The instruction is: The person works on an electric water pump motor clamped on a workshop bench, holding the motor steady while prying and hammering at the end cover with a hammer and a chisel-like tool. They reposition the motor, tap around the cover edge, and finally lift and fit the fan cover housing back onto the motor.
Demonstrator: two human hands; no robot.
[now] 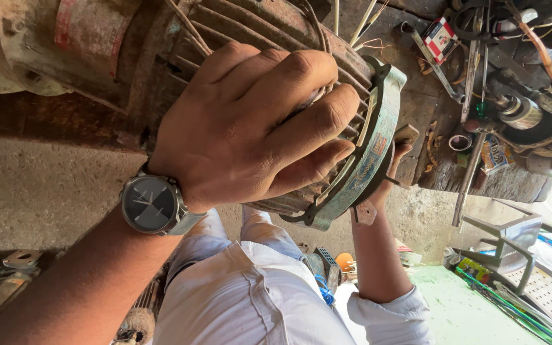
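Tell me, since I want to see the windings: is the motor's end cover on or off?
On. The greenish end cover sits against the ribbed motor body, with the right hand behind its rim.

A repair workshop is shown. A rusty finned motor housing (257, 38) is seen, and scattered tools (480, 96) are spread over a grimy worktop (429, 108).

Hands hemmed by motor fins (276, 32) & wires (190, 29); cluttered tools (480, 83) block right side; floor (39, 191) open left.
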